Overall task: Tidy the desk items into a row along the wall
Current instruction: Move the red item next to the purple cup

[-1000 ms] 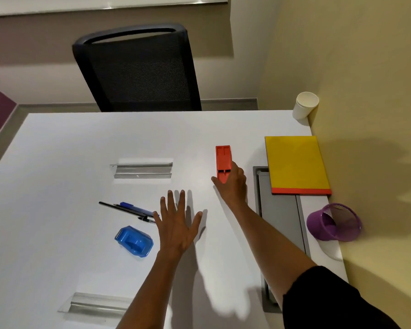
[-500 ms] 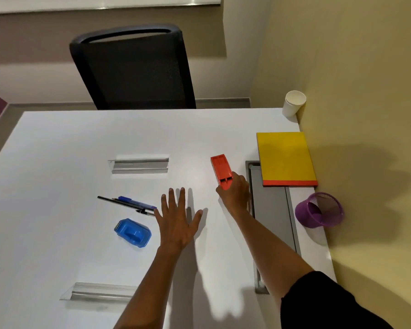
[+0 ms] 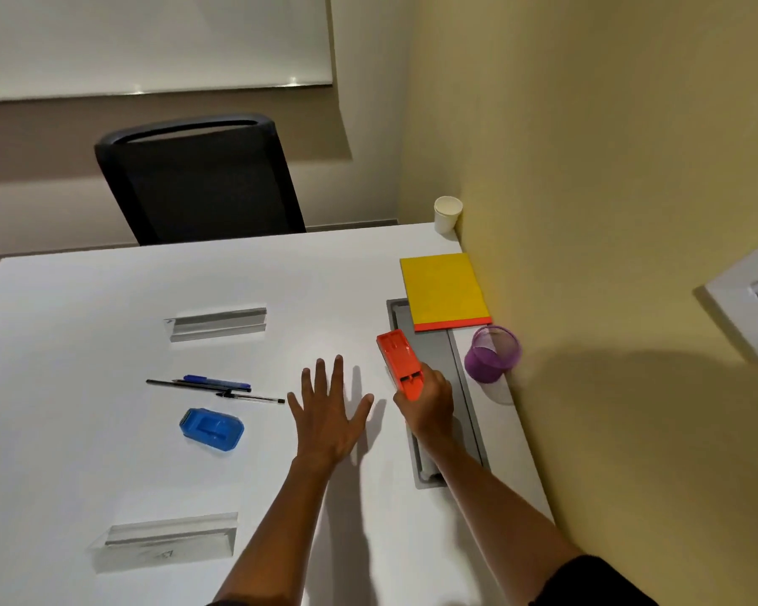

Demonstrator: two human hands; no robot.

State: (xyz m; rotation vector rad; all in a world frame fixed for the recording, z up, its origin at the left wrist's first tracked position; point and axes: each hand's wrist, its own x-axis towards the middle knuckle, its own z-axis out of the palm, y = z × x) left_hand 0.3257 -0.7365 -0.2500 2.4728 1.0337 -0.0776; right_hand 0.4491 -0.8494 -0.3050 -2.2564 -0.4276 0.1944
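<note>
My right hand (image 3: 427,402) grips the near end of an orange stapler (image 3: 400,363) and holds it raised over the white desk (image 3: 84,299), beside the grey cable tray. My left hand (image 3: 327,415) lies flat on the desk with fingers spread, holding nothing. Along the yellow wall stand a white paper cup (image 3: 447,213), a yellow notebook (image 3: 443,290) with an orange edge, and a purple mesh pen cup (image 3: 492,353). Left of my left hand lie several pens (image 3: 214,387) and a blue plastic tape dispenser (image 3: 212,429).
A grey cable tray (image 3: 443,356) is sunk into the desk near the wall. Two metal cable slots (image 3: 218,324) (image 3: 167,540) sit in the desk's left half. A black office chair (image 3: 200,179) stands at the far edge. A white wall socket (image 3: 751,308) is at the right.
My right hand took hold of the orange stapler, lifted it and brought it nearer and to the right, towards the wall. My left hand stayed flat on the desk.
</note>
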